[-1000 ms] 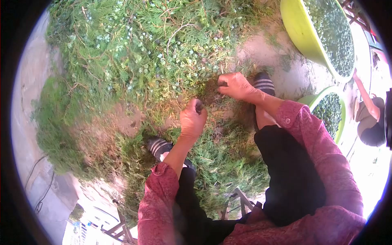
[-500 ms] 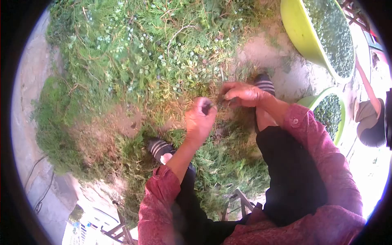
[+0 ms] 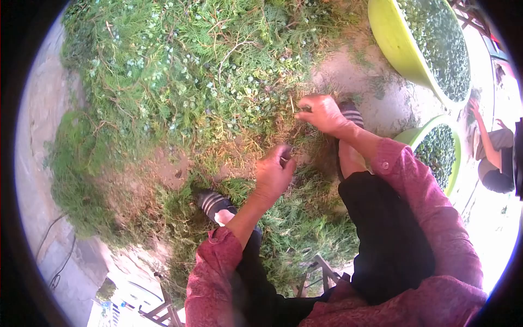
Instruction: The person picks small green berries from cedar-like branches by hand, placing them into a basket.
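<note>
Two hands are down in the greenery, and they have parted again. Nearest, at 6 o'clock, the seated person's dark trousers and red sleeves fill the frame, with a striped shoe (image 3: pixel 213 203) planted on the cuttings. Just beyond it the left hand (image 3: pixel 275 173) is curled into a loose fist, thumb side up; something small seems cupped inside, though what it is I cannot tell. Half a second ago that fist sat right beside the other hand; now it has dropped back toward the knee, so a small batch looks to have been passed or gathered in.

At 1 o'clock of it the right hand (image 3: pixel 322 113) has stretched out again, fingers pinched shut on a sprig at the edge of the branch pile (image 3: pixel 185 76), close to the other shoe (image 3: pixel 352 115). A second ago it was in much the same spot, so the picking runs in a reach-and-return rhythm.

Farther out at 2 o'clock stand two green basins: the small basin (image 3: pixel 436 147) and the big basin (image 3: pixel 419 49), both heaped with green berries. Another person sits at 3 o'clock, arm raised.
</note>
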Motion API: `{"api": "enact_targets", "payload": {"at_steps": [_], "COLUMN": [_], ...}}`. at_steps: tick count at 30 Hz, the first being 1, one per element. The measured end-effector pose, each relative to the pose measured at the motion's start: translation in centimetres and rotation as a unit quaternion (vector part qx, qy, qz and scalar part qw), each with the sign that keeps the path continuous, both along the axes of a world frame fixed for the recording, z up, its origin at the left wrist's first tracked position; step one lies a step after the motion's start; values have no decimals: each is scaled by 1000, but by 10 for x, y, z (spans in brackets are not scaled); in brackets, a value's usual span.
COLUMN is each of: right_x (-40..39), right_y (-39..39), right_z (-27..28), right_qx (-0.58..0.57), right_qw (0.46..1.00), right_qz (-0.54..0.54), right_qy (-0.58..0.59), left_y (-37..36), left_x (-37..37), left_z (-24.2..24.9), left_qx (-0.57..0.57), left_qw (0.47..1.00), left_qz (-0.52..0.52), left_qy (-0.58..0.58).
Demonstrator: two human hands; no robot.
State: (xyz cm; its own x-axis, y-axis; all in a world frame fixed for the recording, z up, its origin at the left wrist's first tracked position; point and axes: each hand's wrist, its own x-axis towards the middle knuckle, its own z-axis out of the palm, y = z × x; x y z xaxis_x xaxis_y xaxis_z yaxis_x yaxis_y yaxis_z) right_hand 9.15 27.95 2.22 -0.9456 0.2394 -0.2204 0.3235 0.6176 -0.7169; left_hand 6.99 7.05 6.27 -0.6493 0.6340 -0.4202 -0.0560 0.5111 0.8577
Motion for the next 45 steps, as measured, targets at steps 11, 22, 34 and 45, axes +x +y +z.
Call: {"api": "enact_targets", "payload": {"at_steps": [11,22,34,45], "right_x": [19,1,-6,20], "right_y": [16,4,-32,-18], "right_z": [33,27,43,37], "right_qx": [-543,-665,-734,-652], "right_qw": [797,708,635,710], "right_qz": [-187,-162,-118,-93], "right_qy": [-190,-175,-207,-251], "left_y": [-7,-9,27,26], "left_x": [-7,-19,-24,-16], "left_z": [6,2,13,9], "left_qx": [-9,3,83,34], "left_qw": [999,1000,982,989], "left_qz": [-2,17,50,13], "left_qy": [-49,-12,160,144]}}
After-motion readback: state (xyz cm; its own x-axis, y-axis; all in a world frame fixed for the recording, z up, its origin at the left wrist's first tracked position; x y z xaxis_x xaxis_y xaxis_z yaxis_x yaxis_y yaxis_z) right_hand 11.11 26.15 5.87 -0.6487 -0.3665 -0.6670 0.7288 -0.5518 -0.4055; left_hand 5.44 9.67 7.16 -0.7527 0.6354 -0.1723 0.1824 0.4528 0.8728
